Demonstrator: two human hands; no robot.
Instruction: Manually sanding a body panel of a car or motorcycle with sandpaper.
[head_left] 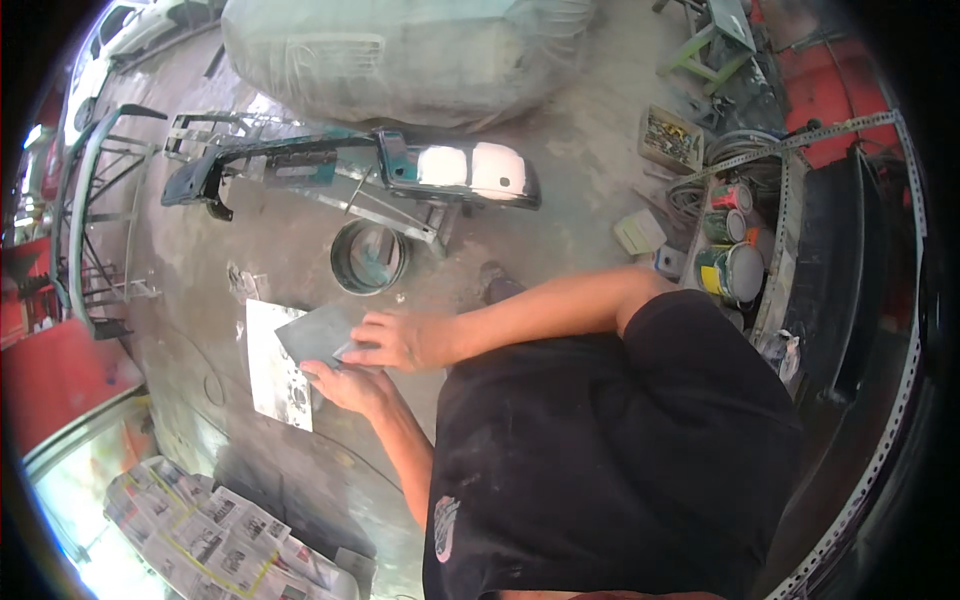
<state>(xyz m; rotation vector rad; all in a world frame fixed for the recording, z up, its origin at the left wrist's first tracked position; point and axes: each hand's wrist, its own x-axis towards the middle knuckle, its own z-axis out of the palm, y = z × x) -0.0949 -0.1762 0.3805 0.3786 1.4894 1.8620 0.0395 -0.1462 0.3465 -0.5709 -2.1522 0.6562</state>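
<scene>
The left hand point(345, 385) and the right hand point(395, 340) both pinch a dark grey square sheet of abrasive paper point(315, 335), held just over a flat pale metal plate point(272, 375) on the concrete floor. Beyond the plate stands a round open bucket point(368, 257).

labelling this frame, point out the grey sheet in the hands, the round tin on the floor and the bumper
grey sheet point(312, 335), head view, its bare middle
round tin point(369, 257), head view, its inside
bumper point(470, 170), head view, its pale right end
</scene>
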